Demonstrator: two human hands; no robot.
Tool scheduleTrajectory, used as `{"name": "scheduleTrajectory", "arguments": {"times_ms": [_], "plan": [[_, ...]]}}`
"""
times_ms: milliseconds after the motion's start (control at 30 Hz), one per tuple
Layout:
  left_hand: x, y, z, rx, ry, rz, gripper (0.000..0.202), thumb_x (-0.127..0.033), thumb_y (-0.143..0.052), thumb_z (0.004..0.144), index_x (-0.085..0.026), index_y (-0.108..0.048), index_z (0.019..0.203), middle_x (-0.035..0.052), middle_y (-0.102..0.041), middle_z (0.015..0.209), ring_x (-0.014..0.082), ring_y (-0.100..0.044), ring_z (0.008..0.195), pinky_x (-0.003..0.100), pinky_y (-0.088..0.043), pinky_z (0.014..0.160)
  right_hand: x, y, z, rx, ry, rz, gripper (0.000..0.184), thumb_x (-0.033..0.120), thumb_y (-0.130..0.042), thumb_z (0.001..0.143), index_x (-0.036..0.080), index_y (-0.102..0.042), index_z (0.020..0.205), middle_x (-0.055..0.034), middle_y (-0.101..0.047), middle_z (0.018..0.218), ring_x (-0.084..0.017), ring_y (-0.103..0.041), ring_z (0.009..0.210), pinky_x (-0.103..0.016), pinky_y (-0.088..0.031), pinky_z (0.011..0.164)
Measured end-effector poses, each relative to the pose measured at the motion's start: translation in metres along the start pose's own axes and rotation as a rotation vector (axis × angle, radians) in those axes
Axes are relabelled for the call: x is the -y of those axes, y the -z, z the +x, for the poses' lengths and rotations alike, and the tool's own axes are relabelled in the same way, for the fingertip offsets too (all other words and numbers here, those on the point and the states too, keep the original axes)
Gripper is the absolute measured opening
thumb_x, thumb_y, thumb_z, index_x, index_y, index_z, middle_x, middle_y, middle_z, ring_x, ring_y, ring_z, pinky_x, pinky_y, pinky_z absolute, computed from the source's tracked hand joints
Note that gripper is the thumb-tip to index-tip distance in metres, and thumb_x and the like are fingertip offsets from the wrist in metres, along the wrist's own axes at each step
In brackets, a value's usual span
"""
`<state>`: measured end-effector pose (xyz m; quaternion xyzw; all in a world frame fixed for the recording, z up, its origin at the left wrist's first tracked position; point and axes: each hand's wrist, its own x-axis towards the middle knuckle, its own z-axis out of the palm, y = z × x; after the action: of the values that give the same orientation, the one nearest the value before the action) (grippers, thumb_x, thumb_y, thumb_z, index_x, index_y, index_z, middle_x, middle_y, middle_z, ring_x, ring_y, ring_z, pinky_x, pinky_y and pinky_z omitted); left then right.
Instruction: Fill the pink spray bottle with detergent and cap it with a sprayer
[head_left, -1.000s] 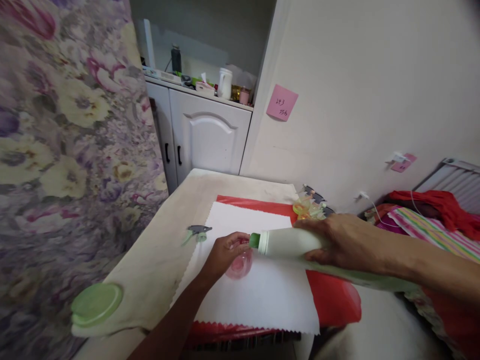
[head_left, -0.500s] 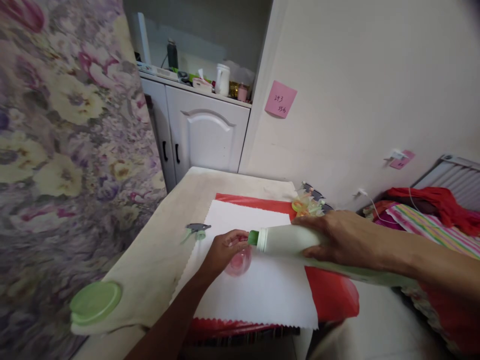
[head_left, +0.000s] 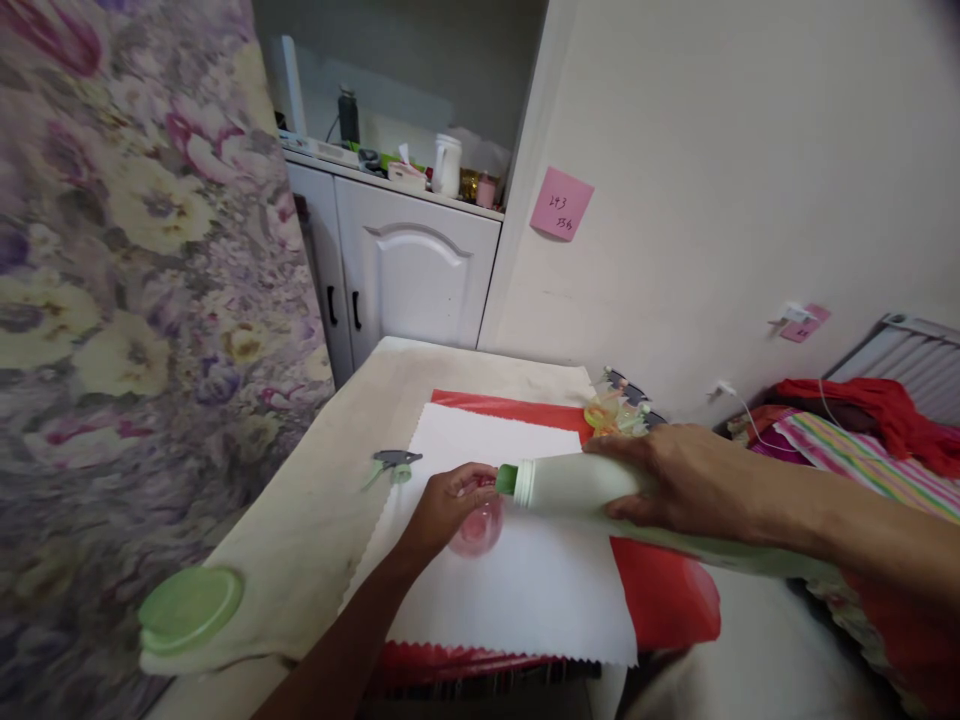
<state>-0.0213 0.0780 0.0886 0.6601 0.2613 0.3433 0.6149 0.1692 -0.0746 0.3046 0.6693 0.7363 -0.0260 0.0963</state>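
Note:
My left hand point(head_left: 450, 505) is closed around the neck of a clear pink round bottle point(head_left: 478, 532), which rests on the white sheet. My right hand point(head_left: 675, 480) grips a large pale green bottle point(head_left: 566, 482) lying nearly level. Its green mouth point(head_left: 507, 479) points left, right at the pink bottle's neck. Whether liquid is flowing there I cannot tell. Left of the sheet's edge lies a dark grey and green trigger spray head point(head_left: 396, 463).
White scalloped paper point(head_left: 540, 590) covers red material point(head_left: 664, 590) on the table point(head_left: 300, 500). A green-lidded round object point(head_left: 191, 605) sits at the table's left front. Hair ornaments point(head_left: 615, 410) lie at the back right. A floral curtain point(head_left: 150, 330) hangs at left, cupboards point(head_left: 420, 270) stand behind.
The view has shifted very slightly. Both hands and both bottles hold almost the same positions as before.

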Motion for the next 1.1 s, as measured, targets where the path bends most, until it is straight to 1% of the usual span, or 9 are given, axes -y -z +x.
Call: {"name": "scheduleTrajectory", "arguments": {"times_ms": [100, 233, 433, 633, 733, 833, 1000, 1100], "plan": [[0.0005, 0.0000, -0.0002, -0.002, 0.006, 0.001, 0.022, -0.031, -0.069, 0.074, -0.022, -0.071, 0.094, 0.0016, -0.074, 0.093, 0.0201, -0.066, 0.091, 0.029, -0.049, 0.080, 0.0006, -0.0002, 0.0015, 0.006, -0.013, 0.014, 0.046, 0.039, -0.060, 0.081, 0.026, -0.057, 0.126, -0.0071, -0.074, 0.087, -0.028, -0.070, 0.079, -0.035, -0.048, 0.067], [0.0018, 0.0000, -0.0001, -0.001, 0.011, -0.016, 0.020, -0.031, -0.068, 0.075, -0.022, -0.071, 0.093, 0.0010, -0.074, 0.092, 0.0200, -0.066, 0.090, 0.029, -0.049, 0.080, 0.0009, -0.0001, 0.0016, 0.010, -0.008, 0.023, 0.046, 0.041, -0.058, 0.083, 0.028, -0.056, 0.126, -0.0067, -0.074, 0.087, -0.028, -0.070, 0.079, -0.036, -0.048, 0.067], [0.0009, 0.0001, -0.0004, 0.000, -0.001, -0.018, 0.020, -0.030, -0.069, 0.075, -0.022, -0.071, 0.094, 0.0009, -0.074, 0.094, 0.0202, -0.066, 0.091, 0.029, -0.049, 0.080, 0.0040, 0.0034, 0.0002, 0.026, -0.022, 0.005, 0.042, 0.040, -0.058, 0.083, 0.026, -0.058, 0.123, -0.0067, -0.073, 0.083, -0.027, -0.069, 0.076, -0.035, -0.046, 0.065], [0.0019, -0.0002, -0.0006, 0.000, 0.011, -0.019, 0.021, -0.031, -0.068, 0.075, -0.022, -0.071, 0.095, 0.0013, -0.074, 0.094, 0.0200, -0.066, 0.091, 0.030, -0.049, 0.081, 0.0042, 0.0035, 0.0012, 0.029, -0.029, 0.003, 0.043, 0.040, -0.058, 0.082, 0.026, -0.057, 0.123, -0.0080, -0.073, 0.087, -0.029, -0.069, 0.078, -0.037, -0.047, 0.066], [0.0036, -0.0004, 0.0001, 0.001, 0.013, -0.030, 0.022, -0.031, -0.069, 0.075, -0.022, -0.070, 0.095, 0.0017, -0.074, 0.093, 0.0201, -0.066, 0.090, 0.030, -0.050, 0.080, 0.0032, 0.0023, 0.0011, 0.022, -0.017, -0.013, 0.046, 0.041, -0.058, 0.083, 0.026, -0.055, 0.126, -0.0086, -0.074, 0.087, -0.029, -0.069, 0.078, -0.037, -0.047, 0.066], [0.0041, -0.0006, 0.0011, 0.000, 0.010, -0.010, 0.023, -0.033, -0.069, 0.074, -0.021, -0.070, 0.094, 0.0025, -0.074, 0.093, 0.0206, -0.066, 0.090, 0.031, -0.051, 0.080, 0.0025, 0.0014, 0.0012, 0.024, -0.037, -0.055, 0.051, 0.042, -0.059, 0.082, 0.027, -0.054, 0.130, -0.0083, -0.074, 0.083, -0.029, -0.070, 0.076, -0.037, -0.048, 0.065], [0.0026, -0.0004, 0.0019, -0.010, 0.017, 0.012, 0.023, -0.034, -0.069, 0.074, -0.021, -0.071, 0.093, 0.0025, -0.074, 0.094, 0.0201, -0.066, 0.090, 0.030, -0.051, 0.079, 0.0020, 0.0009, 0.0013, 0.018, -0.040, -0.038, 0.053, 0.042, -0.060, 0.081, 0.026, -0.053, 0.131, -0.0093, -0.074, 0.086, -0.029, -0.070, 0.077, -0.037, -0.049, 0.067], [0.0016, -0.0006, 0.0014, -0.005, 0.016, 0.010, 0.022, -0.033, -0.070, 0.074, -0.022, -0.071, 0.093, 0.0013, -0.074, 0.094, 0.0195, -0.066, 0.091, 0.029, -0.050, 0.080, 0.0024, 0.0013, 0.0014, 0.021, -0.046, -0.044, 0.053, 0.042, -0.060, 0.081, 0.025, -0.054, 0.131, -0.0095, -0.075, 0.083, -0.029, -0.071, 0.076, -0.037, -0.049, 0.066]]}}
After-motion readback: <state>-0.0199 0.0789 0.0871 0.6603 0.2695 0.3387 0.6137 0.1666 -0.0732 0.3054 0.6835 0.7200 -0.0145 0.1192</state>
